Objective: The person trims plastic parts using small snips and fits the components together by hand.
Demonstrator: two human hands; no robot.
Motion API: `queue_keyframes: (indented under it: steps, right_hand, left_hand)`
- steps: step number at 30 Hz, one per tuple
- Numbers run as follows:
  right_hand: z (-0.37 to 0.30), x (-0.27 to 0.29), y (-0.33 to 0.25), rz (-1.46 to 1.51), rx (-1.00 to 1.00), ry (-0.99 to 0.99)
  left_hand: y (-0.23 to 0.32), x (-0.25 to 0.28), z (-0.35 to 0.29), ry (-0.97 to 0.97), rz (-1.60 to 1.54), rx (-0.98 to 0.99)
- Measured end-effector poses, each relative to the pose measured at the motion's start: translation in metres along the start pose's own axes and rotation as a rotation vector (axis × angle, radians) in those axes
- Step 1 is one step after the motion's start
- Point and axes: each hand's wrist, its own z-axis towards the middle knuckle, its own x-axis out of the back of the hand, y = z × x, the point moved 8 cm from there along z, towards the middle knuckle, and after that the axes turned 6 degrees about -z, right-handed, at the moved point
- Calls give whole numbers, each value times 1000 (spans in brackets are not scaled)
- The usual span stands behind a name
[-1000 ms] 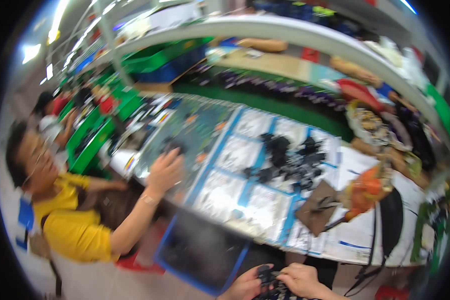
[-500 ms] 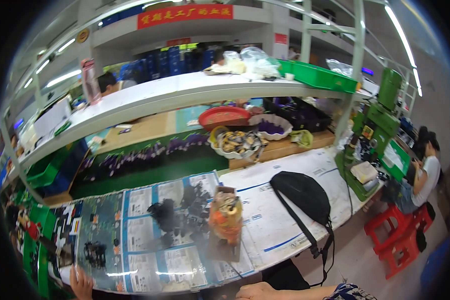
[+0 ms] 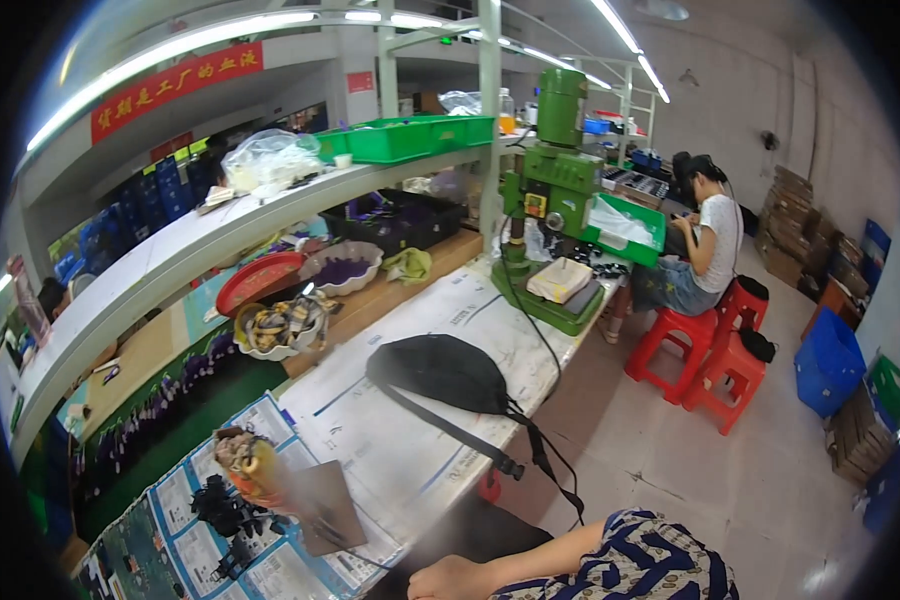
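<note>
My right hand (image 3: 450,580) is at the lower edge beside the bench's front edge, under a patterned sleeve (image 3: 630,555). Its fingers look curled, but the picture edge cuts off their tips, and anything in them is hidden. My left hand is out of view. Nearest on the bench (image 3: 440,440) are a brown board (image 3: 322,510), an orange-and-yellow bundle (image 3: 260,470) blurred at its right side, and a pile of small black parts (image 3: 228,515). A black bag (image 3: 445,370) lies farther back, its strap hanging over the front edge.
A green drill press (image 3: 560,190) stands at the bench's far end, its cable trailing across. Beyond it a person (image 3: 710,240) sits by red stools (image 3: 725,370). White bowls (image 3: 280,330) and a red tray (image 3: 260,280) sit under the shelf (image 3: 200,230).
The view has swung to the right. My left hand, at the lower left before, is out of the picture. More of my right sleeve shows.
</note>
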Motion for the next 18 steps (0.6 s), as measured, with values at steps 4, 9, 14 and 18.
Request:
queue_keyframes:
  steps: [4,9,14,18]
  right_hand:
    - [-8,3,9,-11,-22,12]
    - [-25,35,-20,-2,85,86]
    - [-41,55,-17,-63,75,219]
    - [-44,66,-21,-51,111,262]
  left_hand:
    - [-210,-159,126,-191,625,281]
    - [-286,-225,112,623,-212,68]
    - [-297,-222,126,494,-235,94]
    - [-291,-233,134,500,-177,121]
